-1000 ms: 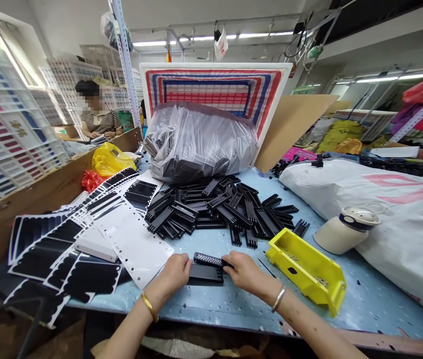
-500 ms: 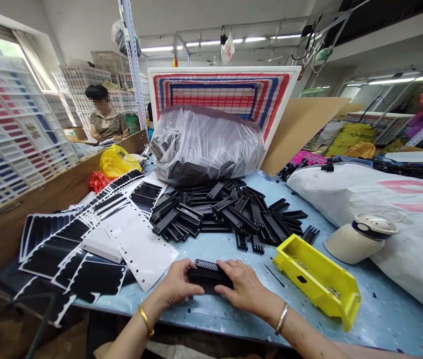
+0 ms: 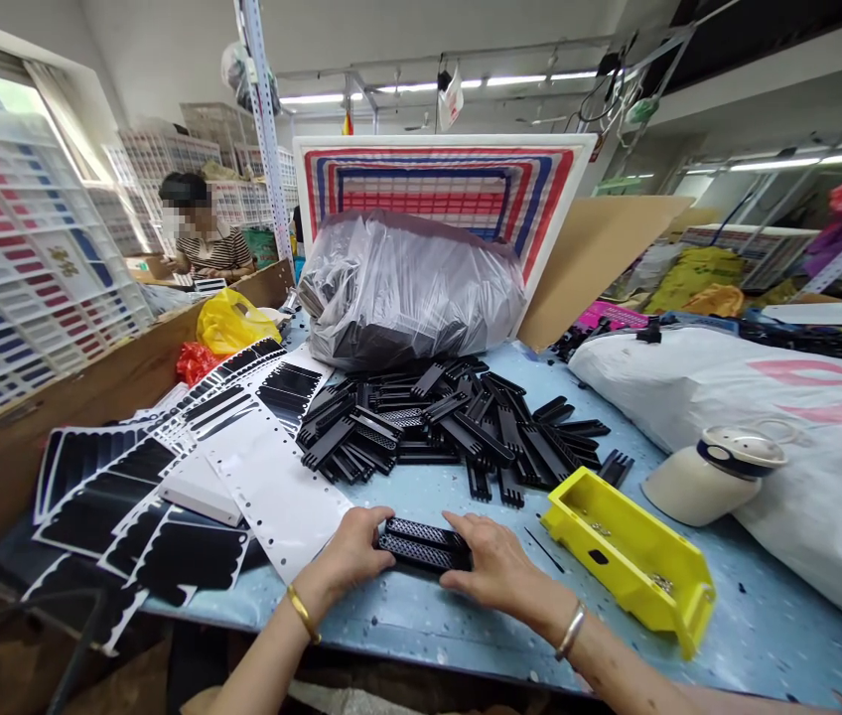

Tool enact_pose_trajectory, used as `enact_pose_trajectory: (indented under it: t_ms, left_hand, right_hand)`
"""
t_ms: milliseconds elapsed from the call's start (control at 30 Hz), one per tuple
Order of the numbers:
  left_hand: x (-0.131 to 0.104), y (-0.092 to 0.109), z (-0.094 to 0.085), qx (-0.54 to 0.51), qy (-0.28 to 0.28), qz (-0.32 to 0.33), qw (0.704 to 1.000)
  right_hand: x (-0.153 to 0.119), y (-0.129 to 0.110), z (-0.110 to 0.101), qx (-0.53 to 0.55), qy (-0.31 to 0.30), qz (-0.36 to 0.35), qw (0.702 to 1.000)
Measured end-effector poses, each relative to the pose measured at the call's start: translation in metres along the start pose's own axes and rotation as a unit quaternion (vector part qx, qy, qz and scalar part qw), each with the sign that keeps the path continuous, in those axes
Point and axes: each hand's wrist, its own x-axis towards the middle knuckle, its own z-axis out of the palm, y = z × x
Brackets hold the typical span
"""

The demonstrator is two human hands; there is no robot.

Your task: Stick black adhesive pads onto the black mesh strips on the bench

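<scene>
Two long black plastic strips with perforated faces (image 3: 425,544) lie side by side between my hands, near the table's front edge. My left hand (image 3: 352,548) grips their left ends, thumb in front and fingers behind. At the right ends my right hand (image 3: 493,564) closes on them in the same way. I cannot tell whether the two strips are joined. Just beyond is a heap of similar black plastic strips (image 3: 458,422), some perforated and some with slotted ends.
A yellow bin (image 3: 633,556) with small metal parts stands at right, near a cream bottle (image 3: 708,482) and a white sack (image 3: 778,427). Sheets of black stickers (image 3: 123,497) spread at left. A plastic-wrapped bundle (image 3: 413,288) sits behind; a person (image 3: 212,238) works farther back.
The black strips have turned in my hands: a plain dark side faced me before, and now two perforated faces show. My hands have stayed at the ends.
</scene>
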Motion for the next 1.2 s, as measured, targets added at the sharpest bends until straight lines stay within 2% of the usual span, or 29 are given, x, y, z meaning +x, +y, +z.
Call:
enact_pose_trajectory:
  t_ms: [67, 167, 267, 333, 400, 500, 533, 567, 667, 733, 800, 867, 1000, 1067, 1200]
  left_hand:
    - [0.0, 0.004, -0.001, -0.005, -0.006, 0.001, 1.0]
    - [-0.005, 0.007, 0.001, -0.008, 0.001, -0.004, 1.0]
    - [-0.011, 0.004, 0.001, -0.01, 0.009, -0.022, 1.0]
    - [-0.012, -0.002, -0.006, -0.015, 0.014, -0.039, 0.999]
    - [-0.01, -0.01, -0.022, -0.014, 0.073, -0.043, 0.996]
    - [0.003, -0.025, -0.059, 0.04, 0.248, -0.041, 0.967]
    - [0.01, -0.03, -0.072, 0.06, 0.288, -0.049, 0.954]
    - [0.018, -0.034, -0.083, 0.067, 0.307, -0.063, 0.947]
    - [0.038, -0.041, -0.102, 0.038, 0.289, -0.091, 0.952]
    - [0.042, -0.041, -0.1, 0.006, 0.269, -0.085, 0.959]
    - [0.039, -0.04, -0.09, -0.036, 0.246, -0.072, 0.966]
    - [0.03, -0.039, -0.076, -0.141, 0.211, -0.048, 0.966]
    - [0.015, -0.035, -0.05, -0.384, 0.165, -0.003, 0.909]
    - [0.013, -0.032, -0.042, -0.41, 0.155, -0.002, 0.899]
    - [0.012, -0.022, -0.033, -0.405, 0.133, -0.004, 0.905]
  right_hand:
    - [-0.002, 0.008, 0.002, 0.017, -0.001, 0.022, 1.0]
    - [-0.003, 0.016, 0.016, 0.036, 0.006, 0.016, 0.999]
    - [0.001, 0.016, 0.028, 0.041, 0.018, 0.002, 0.999]
    - [0.004, 0.014, 0.026, 0.045, 0.002, -0.001, 0.999]
    - [0.009, 0.013, 0.019, 0.051, -0.014, 0.009, 0.999]
    - [0.021, 0.015, 0.011, 0.07, 0.017, 0.016, 0.997]
    - [0.026, 0.016, 0.01, 0.076, 0.036, 0.008, 0.996]
    - [0.031, 0.016, 0.011, 0.078, 0.056, -0.004, 0.995]
    - [0.048, 0.012, 0.016, 0.08, 0.097, -0.047, 0.991]
    - [0.057, 0.005, 0.017, 0.096, 0.107, -0.064, 0.988]
    - [0.064, -0.002, 0.015, 0.121, 0.115, -0.068, 0.984]
    - [0.068, -0.005, 0.009, 0.147, 0.129, -0.057, 0.979]
    - [0.073, -0.003, -0.002, 0.211, 0.176, -0.021, 0.961]
    - [0.072, 0.0, -0.007, 0.238, 0.199, -0.012, 0.951]
    - [0.066, 0.0, -0.016, 0.322, 0.214, -0.019, 0.922]
